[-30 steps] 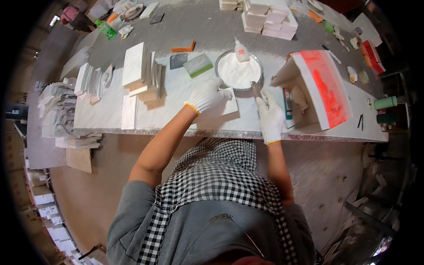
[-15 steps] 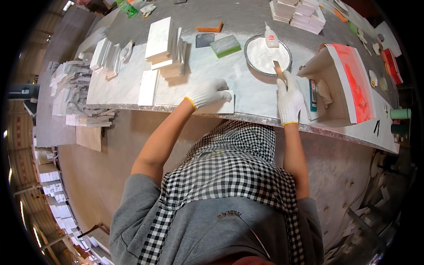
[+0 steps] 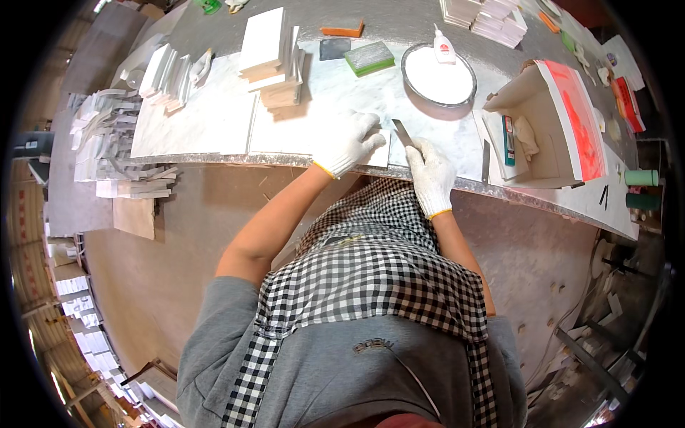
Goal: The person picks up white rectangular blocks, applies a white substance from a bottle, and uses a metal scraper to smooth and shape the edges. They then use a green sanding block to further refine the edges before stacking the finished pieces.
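A thin white tile point(image 3: 380, 155) lies at the table's front edge, partly hidden under my gloved left hand point(image 3: 347, 145). The fingers of that hand are bent and hold the tile down near its right end. My gloved right hand point(image 3: 430, 173) is closed round a narrow flat scraper blade point(image 3: 403, 133), whose tip points up and left beside the tile. Farther off to the right stands a round bowl point(image 3: 474, 80) of white paste. A white squeeze bottle point(image 3: 444, 48) rests at the far side of the bowl.
A tile stack point(image 3: 265, 44) rises beyond my left hand, with more white pieces point(image 3: 164, 80) farther left. A green block point(image 3: 369, 60), a dark square pad point(image 3: 335, 49) and an orange bar point(image 3: 342, 30) lie at the back. An open cardboard box point(image 3: 549, 167) stands right.
My right hand has moved left from the bowl to the tile, bringing the scraper blade with it. My left hand stays on the tile. The whole view has shifted slightly.
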Available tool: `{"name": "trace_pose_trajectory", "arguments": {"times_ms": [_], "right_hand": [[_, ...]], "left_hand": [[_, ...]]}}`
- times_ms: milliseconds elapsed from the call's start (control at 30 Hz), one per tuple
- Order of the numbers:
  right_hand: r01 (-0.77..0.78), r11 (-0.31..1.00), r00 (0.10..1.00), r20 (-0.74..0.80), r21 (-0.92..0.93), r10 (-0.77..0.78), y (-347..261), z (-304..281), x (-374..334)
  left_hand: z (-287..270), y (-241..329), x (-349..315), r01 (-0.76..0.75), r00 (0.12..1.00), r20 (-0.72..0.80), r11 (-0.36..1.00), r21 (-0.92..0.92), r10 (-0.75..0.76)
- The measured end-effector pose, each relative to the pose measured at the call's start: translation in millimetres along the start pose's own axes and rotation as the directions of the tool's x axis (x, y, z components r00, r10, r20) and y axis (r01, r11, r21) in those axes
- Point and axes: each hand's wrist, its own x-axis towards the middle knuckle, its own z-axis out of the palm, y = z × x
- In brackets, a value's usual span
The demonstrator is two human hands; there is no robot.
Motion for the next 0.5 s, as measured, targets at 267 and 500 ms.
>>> {"name": "trace_pose_trajectory", "arguments": {"times_ms": [267, 500], "right_hand": [[-0.215, 0.966, 0.970, 0.151, 0.146, 0.193, -14, 11, -12], [-0.297, 0.928, 0.945, 0.213, 0.227, 0.250, -17, 29, -15]], "left_hand": [[1, -3, -16, -0.034, 0.999, -0.015, 0.985, 0.170, 0.037], [-5, -1, -25, -0.097, 0.995, 0.044, 0.969, 0.226, 0.089]]}}
